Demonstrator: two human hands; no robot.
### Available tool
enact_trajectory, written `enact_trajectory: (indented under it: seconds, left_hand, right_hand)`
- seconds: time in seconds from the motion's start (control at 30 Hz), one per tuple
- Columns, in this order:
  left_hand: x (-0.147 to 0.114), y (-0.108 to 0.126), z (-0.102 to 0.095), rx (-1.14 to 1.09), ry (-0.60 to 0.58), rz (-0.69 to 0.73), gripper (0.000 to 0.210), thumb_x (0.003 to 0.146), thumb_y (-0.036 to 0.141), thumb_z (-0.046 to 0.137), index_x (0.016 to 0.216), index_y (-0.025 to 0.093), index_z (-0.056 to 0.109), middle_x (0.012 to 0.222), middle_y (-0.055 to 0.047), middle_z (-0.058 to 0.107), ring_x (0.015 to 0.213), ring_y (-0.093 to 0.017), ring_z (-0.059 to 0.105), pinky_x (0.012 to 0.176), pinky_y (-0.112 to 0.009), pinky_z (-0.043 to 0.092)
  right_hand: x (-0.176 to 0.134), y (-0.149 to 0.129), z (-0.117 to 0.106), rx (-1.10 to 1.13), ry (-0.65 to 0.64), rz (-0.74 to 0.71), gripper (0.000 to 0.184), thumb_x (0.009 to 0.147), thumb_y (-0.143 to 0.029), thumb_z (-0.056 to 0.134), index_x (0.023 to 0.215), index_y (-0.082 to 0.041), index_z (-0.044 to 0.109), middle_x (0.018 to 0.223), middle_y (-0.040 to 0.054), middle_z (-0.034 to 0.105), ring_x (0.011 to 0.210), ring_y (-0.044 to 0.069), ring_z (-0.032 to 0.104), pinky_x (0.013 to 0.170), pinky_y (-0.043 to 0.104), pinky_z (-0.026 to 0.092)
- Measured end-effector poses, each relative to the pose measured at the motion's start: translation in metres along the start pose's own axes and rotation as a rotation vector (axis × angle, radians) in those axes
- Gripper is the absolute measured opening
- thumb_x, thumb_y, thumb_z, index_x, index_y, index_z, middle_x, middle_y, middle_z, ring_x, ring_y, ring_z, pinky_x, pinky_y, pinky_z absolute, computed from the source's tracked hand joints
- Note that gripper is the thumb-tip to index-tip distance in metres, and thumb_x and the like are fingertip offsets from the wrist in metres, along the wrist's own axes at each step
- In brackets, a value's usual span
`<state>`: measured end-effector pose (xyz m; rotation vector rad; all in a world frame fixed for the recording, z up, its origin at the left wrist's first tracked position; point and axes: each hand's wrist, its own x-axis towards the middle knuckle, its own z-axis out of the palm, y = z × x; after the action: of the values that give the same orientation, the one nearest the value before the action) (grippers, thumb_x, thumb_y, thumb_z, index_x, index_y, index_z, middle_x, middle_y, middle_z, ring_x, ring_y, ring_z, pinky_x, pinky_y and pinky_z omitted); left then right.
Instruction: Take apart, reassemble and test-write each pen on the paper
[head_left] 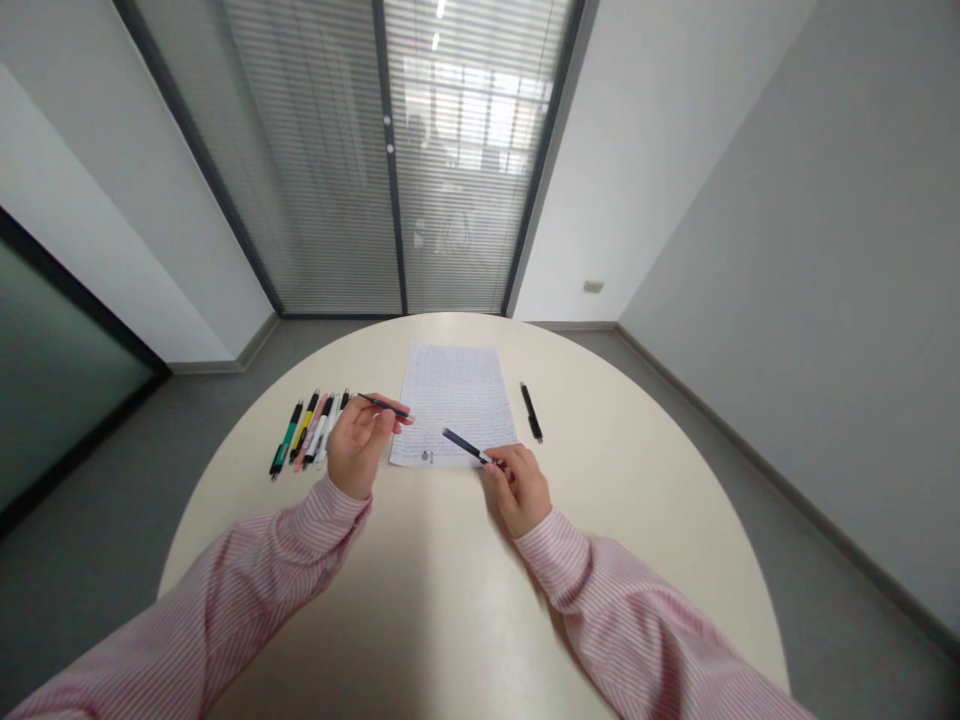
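My left hand [355, 445], raised over the left side of the paper, pinches a slim dark pen-like piece [385, 405] between thumb and fingers. Its pale end points right. In my right hand [523, 490], near the lower right corner of the sheet, is a dark blue pen barrel [463, 443] pointing up and left; a whitish part shows by the fingertips. The two pieces are apart. Beneath them lies a lined sheet of paper [456, 385] covered in writing, with small dark marks at its lower edge. Whether the pieces belong to one pen I cannot tell.
Several pens lie side by side left of my left hand, among them a green pen [286, 438] and a yellow pen [304, 424]. A black pen [531, 412] rests right of the paper. The round cream table [637, 500] faces a glass partition with blinds [322, 180].
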<state>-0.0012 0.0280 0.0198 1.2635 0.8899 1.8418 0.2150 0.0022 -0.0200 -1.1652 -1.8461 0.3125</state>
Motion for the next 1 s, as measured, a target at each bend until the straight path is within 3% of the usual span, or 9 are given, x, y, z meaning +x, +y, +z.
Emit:
enact_trajectory:
  seconds: [0.53,0.73,0.83,1.0]
  left_hand:
    - [0.003,-0.006,-0.006,0.011,0.010,-0.056,0.026,0.074,0.034,0.067,0.090,0.016,0.057,0.079,-0.004,0.063,0.065,-0.012,0.059,0.059,-0.022,0.049]
    - [0.001,-0.004,-0.006,-0.018,-0.005,-0.041,0.024,0.073,0.031,0.068,0.088,0.016,0.057,0.078,-0.004,0.065,0.066,-0.011,0.061,0.060,-0.021,0.049]
    - [-0.004,0.001,-0.003,0.043,-0.102,-0.055,0.021,0.074,0.029,0.067,0.088,0.015,0.058,0.082,-0.006,0.067,0.068,-0.013,0.063,0.064,-0.023,0.051]
    - [-0.011,0.003,0.000,0.140,-0.380,-0.176,0.027,0.073,0.028,0.067,0.095,0.013,0.063,0.100,-0.013,0.066,0.093,-0.022,0.063,0.083,-0.034,0.052]
  right_hand:
    - [0.000,-0.001,0.000,0.017,-0.051,-0.096,0.020,0.086,-0.020,0.045,0.096,-0.020,0.062,0.085,0.0070,0.060,0.082,0.019,0.055,0.074,0.033,0.047]
    - [0.000,-0.002,0.000,0.033,-0.062,-0.065,0.020,0.086,-0.021,0.045,0.097,-0.020,0.062,0.086,0.0076,0.060,0.083,0.019,0.055,0.075,0.034,0.047]
    - [0.000,-0.005,0.000,0.064,-0.073,-0.072,0.020,0.086,-0.021,0.045,0.098,-0.019,0.060,0.087,0.0075,0.060,0.084,0.019,0.055,0.075,0.033,0.047]
    - [0.003,-0.010,-0.001,0.081,-0.071,-0.080,0.019,0.086,-0.021,0.044,0.097,-0.020,0.060,0.087,0.0068,0.060,0.084,0.018,0.056,0.075,0.033,0.047]
